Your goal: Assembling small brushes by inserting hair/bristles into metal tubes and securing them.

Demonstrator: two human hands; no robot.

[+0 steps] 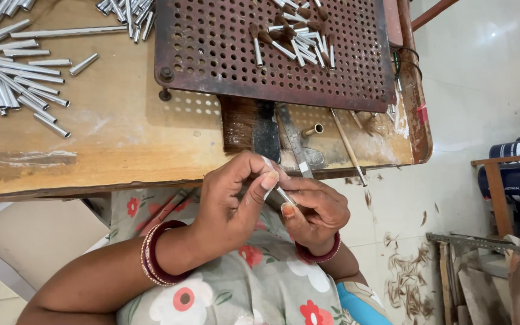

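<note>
My left hand [239, 195] and my right hand [317, 210] meet just below the near edge of the wooden table [121, 138], above my lap. Between their fingertips they pinch a small silver metal tube [284, 195]. The left thumb and forefinger close on its upper end, while the right fingers hold the lower end. What is inside the tube is hidden by the fingers. Red bangles sit on both wrists.
A rusty perforated metal plate [212, 54] holds several tubes tipped with brown bristles [296, 36]. Loose silver tubes [13, 78] lie at the table's left. Under the plate are a dark brush [251, 129], a metal blade [295, 144], a thin stick [347, 144] and a brass tube [314, 129]. Bristle scraps [407, 277] litter the floor.
</note>
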